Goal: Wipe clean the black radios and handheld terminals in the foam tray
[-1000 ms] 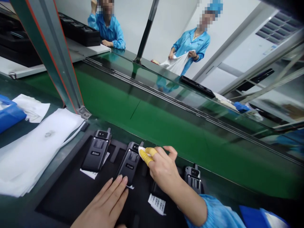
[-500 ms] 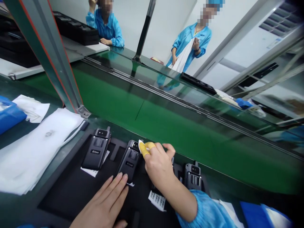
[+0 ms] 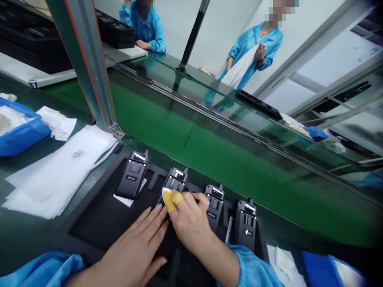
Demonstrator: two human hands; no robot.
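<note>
Several black handheld radios lie back side up in a black foam tray (image 3: 89, 223). My right hand (image 3: 193, 217), with yellow covers on two fingertips, pinches a small white cloth (image 3: 166, 193) against the second radio (image 3: 176, 181) from the left. Flat with fingers stretched, my left hand (image 3: 139, 241) rests at that radio's lower end. To its left is a radio marked Riton (image 3: 133, 175), with a white paper slip under it. Right of my right hand lie another Riton radio (image 3: 213, 205) and the rightmost radio (image 3: 245, 223).
White sheets (image 3: 68, 167) and a blue bin (image 3: 24, 133) of white cloths are at left. A metal post (image 3: 89, 71) rises behind them. Beyond the green belt (image 3: 167, 123), one person (image 3: 149, 28) sits and another (image 3: 254, 52) stands holding white cloth. A blue box (image 3: 320, 267) is at right.
My right hand has moved the cloth from the top of the second radio down toward its middle. My left hand stays at its lower end. The whole view has shifted slightly.
</note>
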